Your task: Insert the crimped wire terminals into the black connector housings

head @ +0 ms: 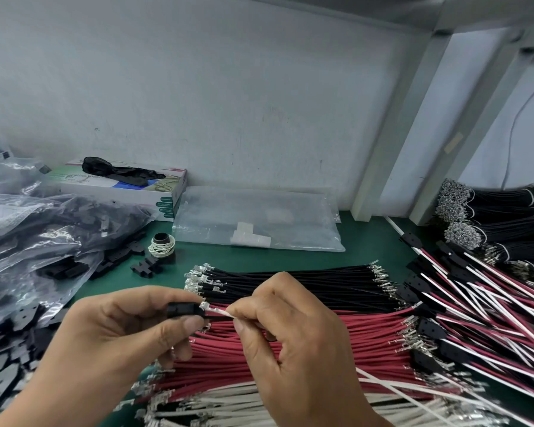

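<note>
My left hand (pixel 117 340) pinches a small black connector housing (pixel 184 309) between thumb and fingers. My right hand (pixel 293 340) pinches a white wire (pixel 219 311) just behind its metal terminal (pixel 204 305), whose tip sits at the housing's right opening. A red wire looks seated in the housing just below it. Under my hands lie rows of loose black wires (pixel 305 285), red wires (pixel 336 331) and white wires (pixel 216 402), all with crimped terminals.
Finished assemblies (pixel 475 309) with black housings pile at the right, bundled black wires (pixel 503 217) behind them. Bags and loose black housings (pixel 43 241) fill the left. A clear bag (pixel 256 220), a glove box (pixel 127 186) and a spool with rubber bands (pixel 162 245) sit on the green mat.
</note>
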The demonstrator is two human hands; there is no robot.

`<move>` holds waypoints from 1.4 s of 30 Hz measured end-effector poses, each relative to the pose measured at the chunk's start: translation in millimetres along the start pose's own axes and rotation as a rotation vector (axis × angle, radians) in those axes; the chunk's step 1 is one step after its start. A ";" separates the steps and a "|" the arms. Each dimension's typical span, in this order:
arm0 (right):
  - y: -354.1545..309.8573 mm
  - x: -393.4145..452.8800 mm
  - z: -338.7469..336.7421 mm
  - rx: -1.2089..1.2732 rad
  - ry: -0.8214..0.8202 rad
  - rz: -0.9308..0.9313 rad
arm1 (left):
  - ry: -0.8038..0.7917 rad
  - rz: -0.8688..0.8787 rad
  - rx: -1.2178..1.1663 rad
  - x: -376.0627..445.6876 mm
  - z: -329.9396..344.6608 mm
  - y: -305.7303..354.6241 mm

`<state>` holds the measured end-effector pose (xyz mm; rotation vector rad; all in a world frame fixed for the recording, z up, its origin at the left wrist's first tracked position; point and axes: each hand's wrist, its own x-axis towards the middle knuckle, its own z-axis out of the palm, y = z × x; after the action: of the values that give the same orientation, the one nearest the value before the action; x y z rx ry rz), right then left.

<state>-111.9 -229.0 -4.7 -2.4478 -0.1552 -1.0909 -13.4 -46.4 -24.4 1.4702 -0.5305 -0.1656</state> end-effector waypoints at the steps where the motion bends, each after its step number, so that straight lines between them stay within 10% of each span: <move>1: -0.1 0.1 -0.1 -0.005 -0.001 -0.001 | 0.002 0.000 0.006 -0.3 -0.4 -0.2; 29: 4.3 0.8 3.9 -0.270 0.069 -0.216 | -0.047 -0.012 0.023 -2.4 1.9 -6.7; 42: 5.1 -0.8 2.3 0.111 0.021 0.021 | -0.024 0.008 -0.046 -1.0 2.6 1.4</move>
<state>-109.5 -232.4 -8.5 -2.3342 -0.1781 -1.0694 -15.8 -48.2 -23.2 1.4225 -0.5483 -0.1883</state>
